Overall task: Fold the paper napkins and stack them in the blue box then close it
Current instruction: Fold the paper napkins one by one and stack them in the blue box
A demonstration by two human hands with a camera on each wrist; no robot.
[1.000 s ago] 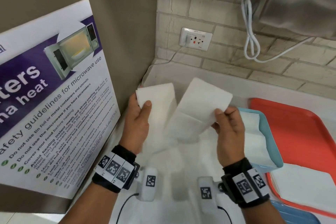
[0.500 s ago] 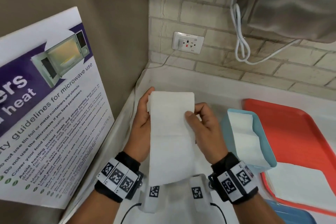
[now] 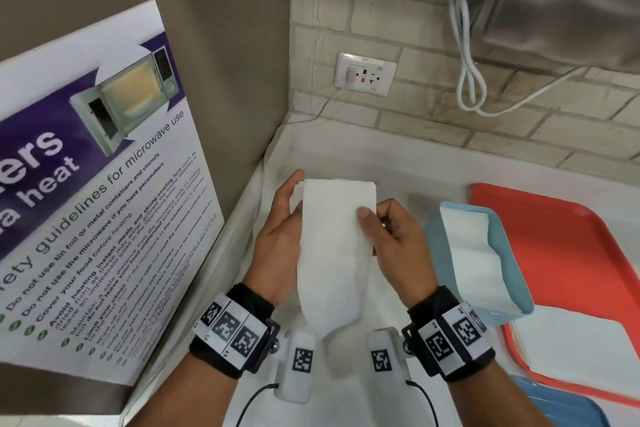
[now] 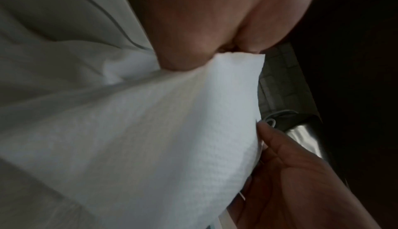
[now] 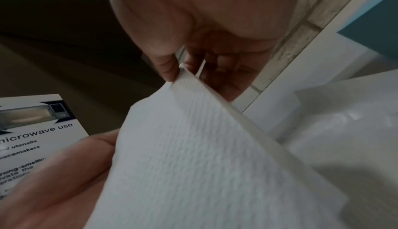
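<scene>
Red tray (image 3: 571, 239) right, blue box (image 3: 519, 274) on it, part-filled. Napkin (image 3: 334, 253) folded lengthwise, hanging between your hands: left hand (image 3: 280, 243) pinches one top corner, right hand (image 3: 398, 243) the other. Risk: uneven pull skews edges, layers slip apart

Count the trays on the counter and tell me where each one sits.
2. The red tray lies at the right, under the open blue box and a white napkin pile. A blue tray shows only a corner at the bottom right. More may lie outside the picture.
</scene>
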